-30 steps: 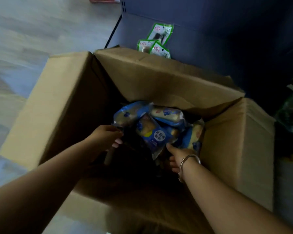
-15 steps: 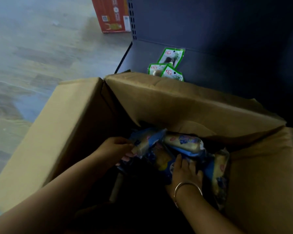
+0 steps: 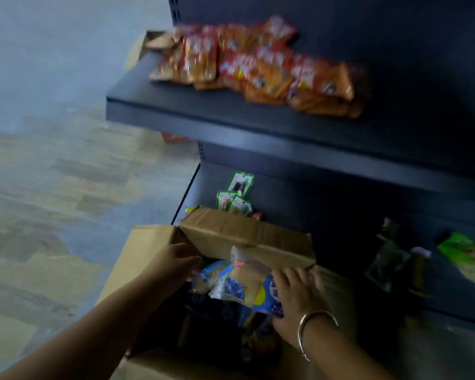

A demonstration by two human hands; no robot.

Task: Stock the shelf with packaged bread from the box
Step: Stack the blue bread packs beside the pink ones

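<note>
While both hands reach into the open cardboard box, the right hand grips a packaged bread whose long axis runs from upper left to lower right, its blue end beneath the palm. Fingers curl over the packet. Whether the left hand pinches the second bread packet is unclear through blur. Three green packets lie on the lower shelf.
</note>
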